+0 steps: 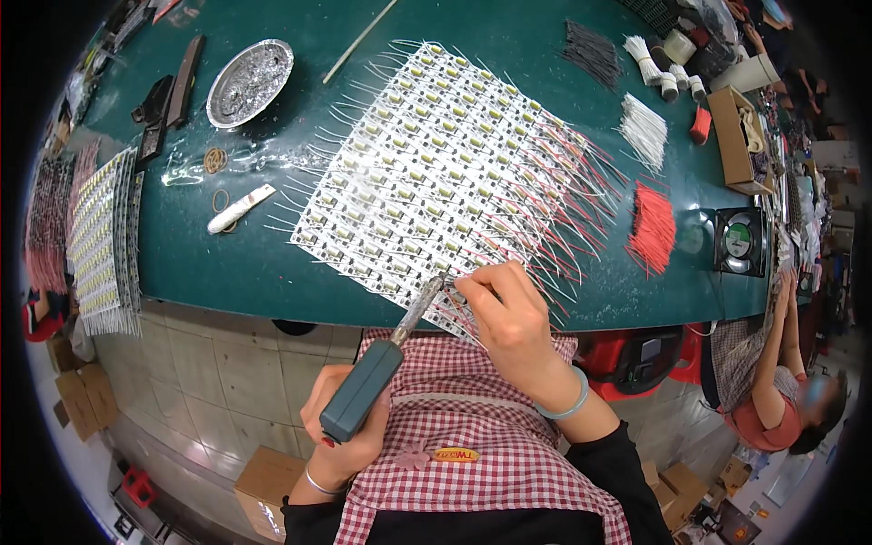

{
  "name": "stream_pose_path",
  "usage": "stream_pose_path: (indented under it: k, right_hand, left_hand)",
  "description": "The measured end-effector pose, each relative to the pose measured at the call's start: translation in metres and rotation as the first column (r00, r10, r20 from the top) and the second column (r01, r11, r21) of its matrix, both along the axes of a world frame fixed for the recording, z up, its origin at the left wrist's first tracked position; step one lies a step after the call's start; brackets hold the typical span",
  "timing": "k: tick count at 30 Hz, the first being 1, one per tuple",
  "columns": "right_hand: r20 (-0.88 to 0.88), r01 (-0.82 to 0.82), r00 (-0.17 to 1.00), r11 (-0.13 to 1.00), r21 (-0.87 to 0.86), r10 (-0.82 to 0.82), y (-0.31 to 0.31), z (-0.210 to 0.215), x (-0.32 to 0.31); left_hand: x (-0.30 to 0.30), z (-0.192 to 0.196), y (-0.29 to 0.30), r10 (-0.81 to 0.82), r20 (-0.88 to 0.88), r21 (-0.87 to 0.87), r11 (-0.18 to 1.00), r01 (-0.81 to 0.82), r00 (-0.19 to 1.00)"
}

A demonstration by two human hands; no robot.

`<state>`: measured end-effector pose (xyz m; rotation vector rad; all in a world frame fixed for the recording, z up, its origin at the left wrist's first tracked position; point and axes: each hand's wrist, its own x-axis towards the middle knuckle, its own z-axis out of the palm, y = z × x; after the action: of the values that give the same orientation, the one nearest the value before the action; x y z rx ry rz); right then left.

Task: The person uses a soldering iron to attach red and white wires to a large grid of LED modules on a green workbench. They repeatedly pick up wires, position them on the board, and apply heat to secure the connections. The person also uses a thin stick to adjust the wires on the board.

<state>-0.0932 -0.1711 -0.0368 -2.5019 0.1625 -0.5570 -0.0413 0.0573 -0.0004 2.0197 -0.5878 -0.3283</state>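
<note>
Green bench [236, 263]: LED panel [427, 173] approx half wired red, right side. Left hand [350, 427] grips soldering iron [381, 363]; right hand [509, 318] fingers pinched at near row. Left half unwired.

The person wears a red-and-white checked apron [472, 427] with a small badge on its chest over dark long sleeves. A pale blue bangle [570, 400] circles the right wrist, and a thin silver bracelet [318, 481] circles the left wrist.

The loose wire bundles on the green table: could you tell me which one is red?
The red bundle lies at the table's right, nearest the small fan; the bundles above it are white and dark.
</note>
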Motion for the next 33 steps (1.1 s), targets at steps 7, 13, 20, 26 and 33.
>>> stream_pose_path:
  k: [7,13,20,26,33]
  right_hand:
    - [-0.011,0.000,1.000,0.999,-0.046,0.000,0.001,0.001,0.000]
    - [0.000,-0.005,1.000,0.998,-0.058,0.006,0.002,0.000,0.000]
    - [-0.010,0.006,1.000,0.998,-0.066,-0.006,0.003,0.000,0.000]
    - [0.015,0.025,1.000,0.999,-0.025,-0.025,0.003,0.001,0.001]
    - [0.079,0.058,0.995,0.994,0.095,-0.065,-0.007,0.022,-0.006]
  left_hand:
    - [0.000,0.000,0.003,-0.051,0.034,0.038,0.998,0.050,0.998]
    - [0.000,-0.001,0.002,-0.011,0.045,-0.010,1.000,0.011,0.999]
    - [-0.004,-0.005,0.010,0.021,0.095,-0.048,0.999,-0.017,0.995]
    - [-0.003,-0.001,0.010,0.019,0.069,-0.044,0.999,-0.016,0.997]
    - [-0.010,-0.006,0.021,0.080,0.008,-0.064,0.995,-0.080,0.997]
